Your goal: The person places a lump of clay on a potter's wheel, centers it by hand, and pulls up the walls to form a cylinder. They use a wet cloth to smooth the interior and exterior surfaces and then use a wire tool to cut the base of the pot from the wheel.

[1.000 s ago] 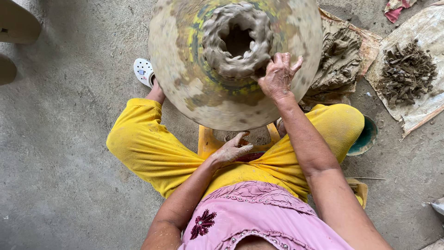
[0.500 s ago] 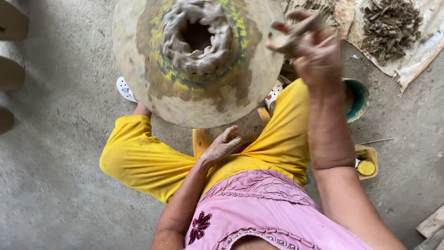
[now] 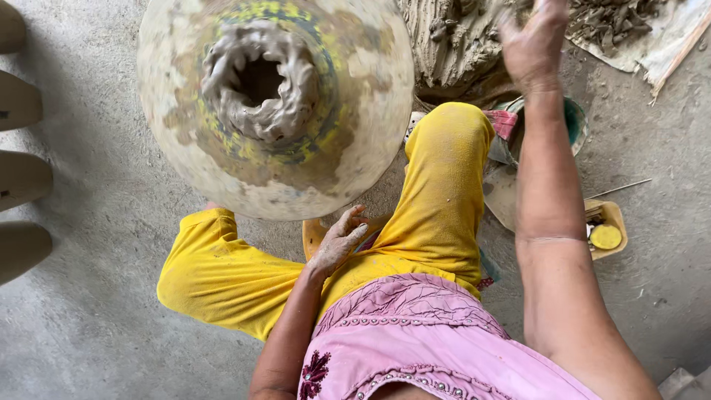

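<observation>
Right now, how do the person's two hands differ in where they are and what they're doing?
The left hand is low, resting between the knees near the edge of the wheel disc; the right hand is raised, reaching out toward the clay heap. The left hand looks sharp, fingers loosely curled; the right hand is blurred, fingers spread. Both are coated with grey clay, and neither grips anything that I can see.

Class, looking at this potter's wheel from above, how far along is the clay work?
Done: a rough ring of coiled clay sits on the round wheel. In hand: the right hand reaches out above the clay heap, blurred; the left hand rests on the lap. Left: the ring's wall is low, lumpy and unsmoothed.
</observation>
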